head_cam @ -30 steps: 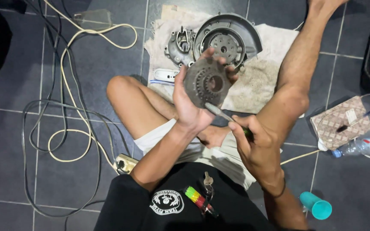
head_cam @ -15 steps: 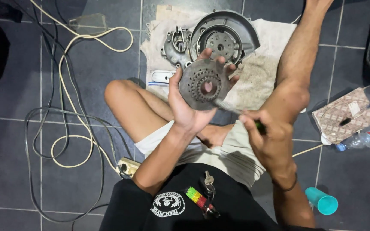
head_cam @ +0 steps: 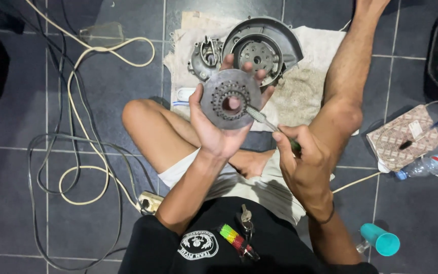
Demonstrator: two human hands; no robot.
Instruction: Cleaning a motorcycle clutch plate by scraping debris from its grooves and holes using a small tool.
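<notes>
Dull grey metal disc (head_cam: 230,99); rough cloth (head_cam: 300,96); matt floor tiles (head_cam: 16,213).

Round grey metal disc (head_cam: 230,98) (toothed hub, central hole) held upright; thin round file (head_cam: 259,117) touches its face.

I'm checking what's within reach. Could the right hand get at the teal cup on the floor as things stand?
Probably yes: the teal cup stands on bare tile beside the right forearm, nothing between. But the right hand grips a round file, so it would need freeing first.
</notes>
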